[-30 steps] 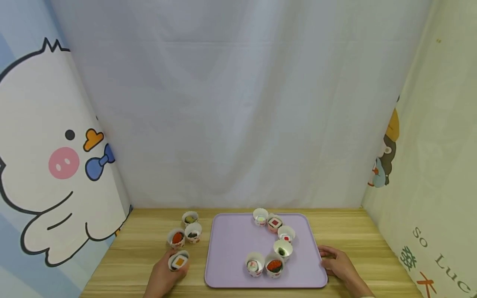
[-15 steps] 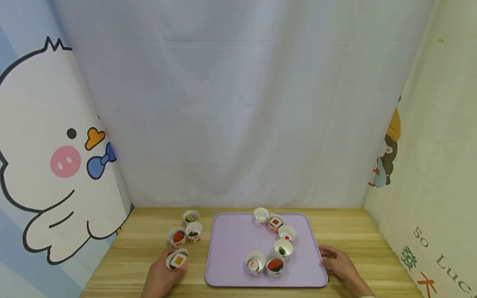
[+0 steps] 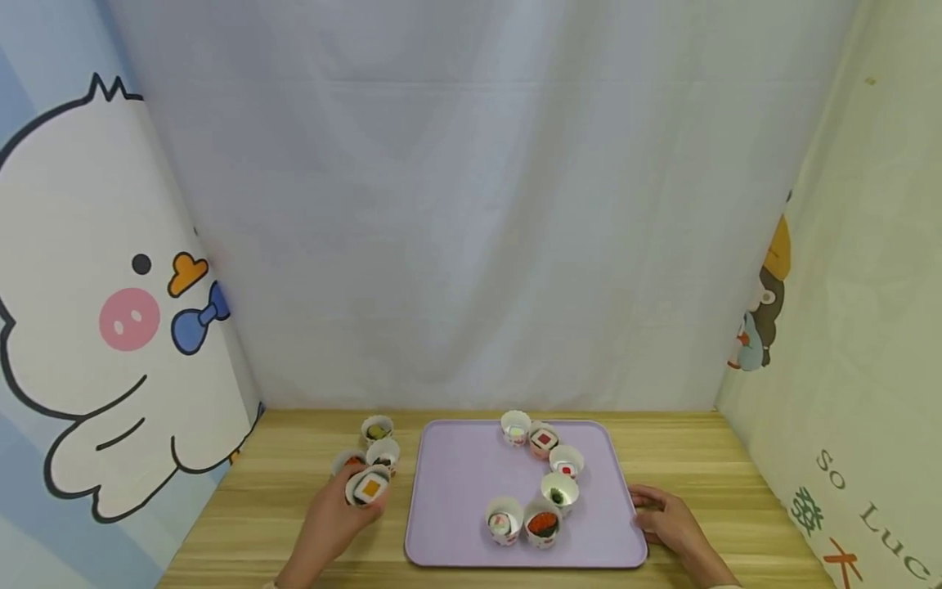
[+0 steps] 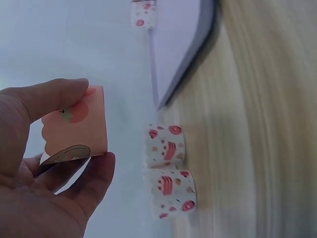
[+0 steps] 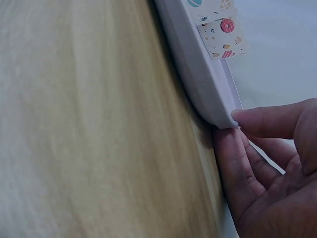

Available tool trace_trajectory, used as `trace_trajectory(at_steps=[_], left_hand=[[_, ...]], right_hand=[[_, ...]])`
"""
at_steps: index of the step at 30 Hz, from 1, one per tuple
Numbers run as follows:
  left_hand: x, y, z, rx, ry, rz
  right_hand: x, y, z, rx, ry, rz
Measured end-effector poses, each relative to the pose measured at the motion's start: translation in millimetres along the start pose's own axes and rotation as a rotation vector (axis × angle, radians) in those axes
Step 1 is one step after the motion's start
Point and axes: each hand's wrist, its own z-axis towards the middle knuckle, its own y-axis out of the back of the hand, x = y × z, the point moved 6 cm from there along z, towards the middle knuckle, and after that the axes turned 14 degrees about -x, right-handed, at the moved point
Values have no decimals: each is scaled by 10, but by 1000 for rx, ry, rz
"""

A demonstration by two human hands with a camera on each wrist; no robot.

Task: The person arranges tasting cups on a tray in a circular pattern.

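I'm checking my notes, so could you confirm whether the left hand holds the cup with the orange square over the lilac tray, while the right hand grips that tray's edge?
Not quite: the head view shows the left hand holding the cup with the orange square left of the lilac tray, not over it, while the right hand grips that tray's edge.

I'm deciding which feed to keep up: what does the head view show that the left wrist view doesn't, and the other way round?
Only the head view shows the right hand holding the right side of the tray, the cartoon bird on the cloth, and the orange-centred sushi piece.

Only the left wrist view shows the strawberry print on the side of the held cup.

Both show the left hand gripping that cup, part of the tray, the wooden table and some other cups.
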Motion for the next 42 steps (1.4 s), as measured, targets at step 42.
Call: trace_trajectory(at_steps=[42], left_hand=[[-696, -1228, -70, 164, -223, -98]], right_hand=[[-5, 7, -4, -18, 6, -7]])
